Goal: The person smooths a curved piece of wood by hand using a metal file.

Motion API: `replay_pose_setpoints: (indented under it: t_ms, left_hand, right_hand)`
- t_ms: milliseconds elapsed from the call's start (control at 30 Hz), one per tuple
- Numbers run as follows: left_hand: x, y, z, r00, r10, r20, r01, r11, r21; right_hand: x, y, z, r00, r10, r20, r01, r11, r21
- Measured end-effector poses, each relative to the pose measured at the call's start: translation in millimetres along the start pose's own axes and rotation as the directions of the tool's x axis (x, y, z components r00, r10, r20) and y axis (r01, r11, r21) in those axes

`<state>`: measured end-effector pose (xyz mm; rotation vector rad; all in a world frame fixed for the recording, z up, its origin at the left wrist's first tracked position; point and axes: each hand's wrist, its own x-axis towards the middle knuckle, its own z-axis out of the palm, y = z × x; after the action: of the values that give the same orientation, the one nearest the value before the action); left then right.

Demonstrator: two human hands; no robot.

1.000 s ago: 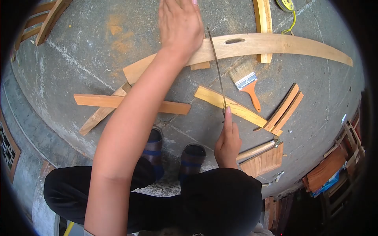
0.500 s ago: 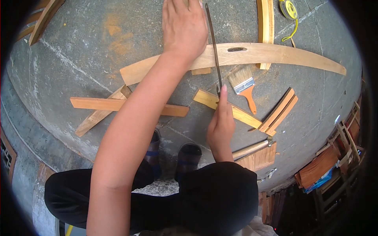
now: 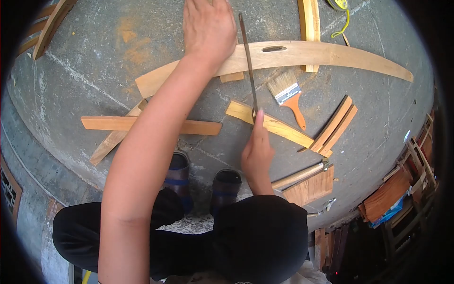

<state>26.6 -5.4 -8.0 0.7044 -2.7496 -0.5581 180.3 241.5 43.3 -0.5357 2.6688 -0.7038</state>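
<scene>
In my right hand is a long, narrow, dark file, its handle wrapped by my fingers and my thumb stretched along it. The file lies across a curved wooden board that has an oval slot. My left hand is at the far side of that board, its wrist over the wood, just left of the file's tip. The frame's upper edge cuts off its fingertips, so their grip cannot be made out. Under the board are a small wood block and a straight beam.
Right of the file lies a paintbrush. A yellowish wood strip, paired slats, a hammer and crossed wood pieces lie nearer me. A yellow tape measure is at the top; wood scraps lie right.
The view has shifted a little, so the board appears higher and further left. Relative to the board, my right hand has drawn the file back toward me. My left hand stays by the board.
</scene>
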Motion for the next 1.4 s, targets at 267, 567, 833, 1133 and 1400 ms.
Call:
replay_pose_setpoints:
  t_ms: [267, 567, 833, 1133, 1400]
  left_hand:
    - [1, 1, 0, 1.000, 0.002, -0.015, -0.003, 1.000, -0.013]
    - [-1, 0, 7, 0.998, 0.005, -0.060, -0.005, 1.000, 0.013]
    - [0, 1, 3, 0.997, 0.015, -0.072, -0.015, 1.000, -0.006]
    - [-2, 0, 4, 0.997, 0.026, -0.073, -0.026, 1.000, 0.002]
    - [-5, -1, 0, 0.996, 0.043, -0.081, -0.049, 0.996, -0.071]
  right_hand:
    - [18, 4, -6, 0.991, -0.103, -0.089, 0.094, 0.991, -0.100]
    - [21, 5, -5, 0.988, -0.078, -0.136, 0.072, 0.996, -0.051]
    - [17, 17, -21, 1.000, -0.009, 0.006, 0.009, 0.999, -0.036]
    - [-19, 26, -5, 0.997, 0.059, -0.048, -0.051, 0.987, 0.151]
    - [-75, 39, 3, 0.976, 0.203, -0.082, -0.152, 0.898, 0.413]
